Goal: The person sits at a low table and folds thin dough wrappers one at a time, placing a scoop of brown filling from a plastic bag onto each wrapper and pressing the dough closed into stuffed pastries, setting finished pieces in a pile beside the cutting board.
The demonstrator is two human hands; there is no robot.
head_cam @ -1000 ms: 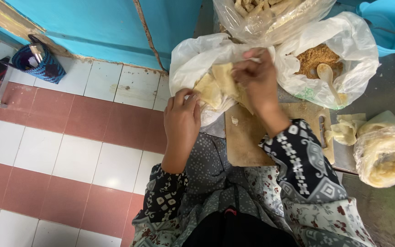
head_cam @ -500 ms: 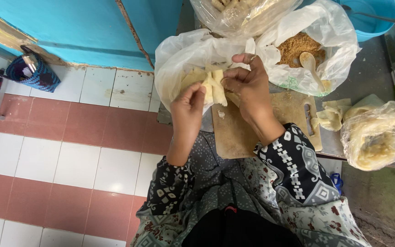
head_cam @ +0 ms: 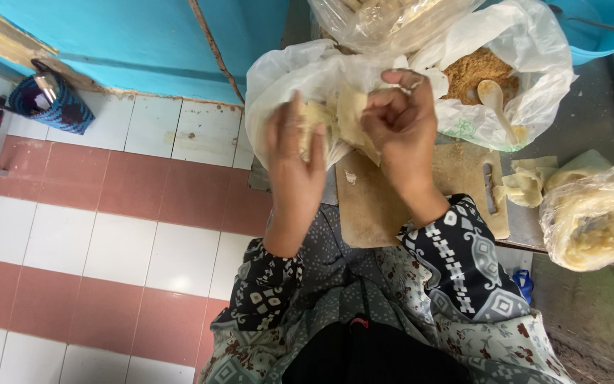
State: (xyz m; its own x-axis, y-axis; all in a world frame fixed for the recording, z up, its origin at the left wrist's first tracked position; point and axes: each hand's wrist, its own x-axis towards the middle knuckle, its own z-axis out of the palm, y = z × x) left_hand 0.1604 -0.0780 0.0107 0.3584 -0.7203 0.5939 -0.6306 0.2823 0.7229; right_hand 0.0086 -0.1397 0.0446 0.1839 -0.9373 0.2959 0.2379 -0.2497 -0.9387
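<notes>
Both hands hold a pale, thin dough wrapper point(head_cam: 346, 117) above the left end of a wooden cutting board point(head_cam: 392, 199). My left hand point(head_cam: 294, 160) grips its left side, fingers pointing up. My right hand point(head_cam: 401, 124) pinches its right edge with curled fingers. Behind the hands lies a crumpled white plastic bag point(head_cam: 286, 75). To the right, another white bag holds brown crumbs point(head_cam: 474, 71) with a wooden spoon point(head_cam: 495, 103) stuck in them.
A clear bag of pale dough point(head_cam: 595, 217) and loose wrappers point(head_cam: 527, 181) sit at the right on a grey table point(head_cam: 591, 99). A blue basin point(head_cam: 595, 25) stands top right. Turquoise wall point(head_cam: 129, 39) and red-white tiled floor point(head_cam: 94, 235) fill the left.
The hands have lifted slightly and drawn together on the wrapper. The view has shifted, so the board and bags sit a little lower and to the right.
</notes>
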